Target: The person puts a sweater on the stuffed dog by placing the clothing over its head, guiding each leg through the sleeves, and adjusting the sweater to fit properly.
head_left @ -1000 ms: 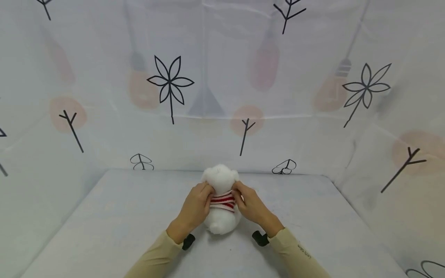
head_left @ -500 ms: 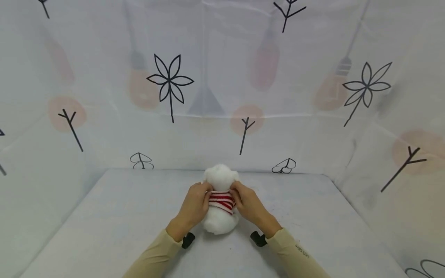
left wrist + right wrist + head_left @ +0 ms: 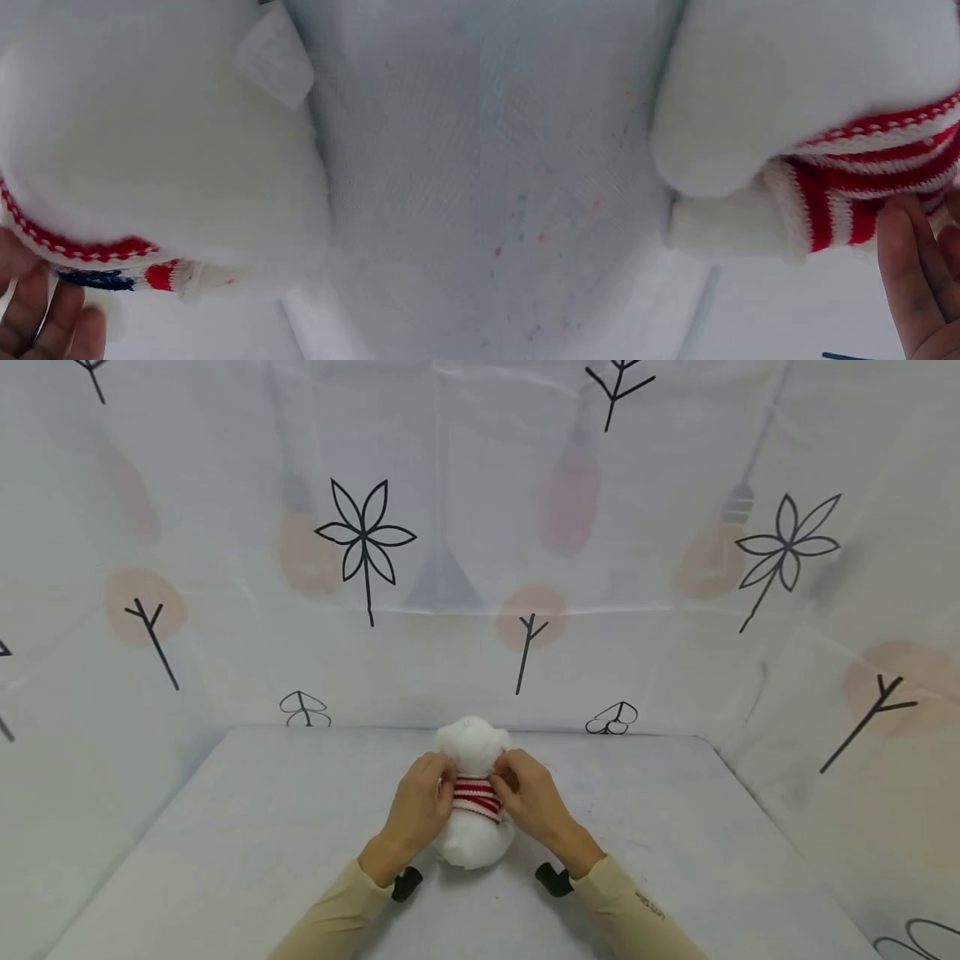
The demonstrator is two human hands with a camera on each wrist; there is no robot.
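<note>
A white plush toy (image 3: 474,843) sits upright on the covered table with its back towards me, wearing a knitted sweater (image 3: 476,797) with red and white stripes. My left hand (image 3: 420,797) pinches the sweater's upper left side; in the left wrist view, a dark blue and red part of the knit lies by the fingers (image 3: 64,315). On the other side my right hand (image 3: 536,797) pinches the knit near the neck. The right wrist view has its fingers (image 3: 907,262) against the striped sleeve. A white tag (image 3: 277,60) hangs from the toy's lower body. Its front is hidden.
A pale cloth covers the table (image 3: 285,810), and a printed curtain (image 3: 480,660) stands behind and at both sides. Black wrist devices (image 3: 406,883) show beneath both sleeves.
Both hands stay at the sweater's neck area. The right hand's fingers have shifted slightly left and bent more, and the toy's head has moved a little left.
</note>
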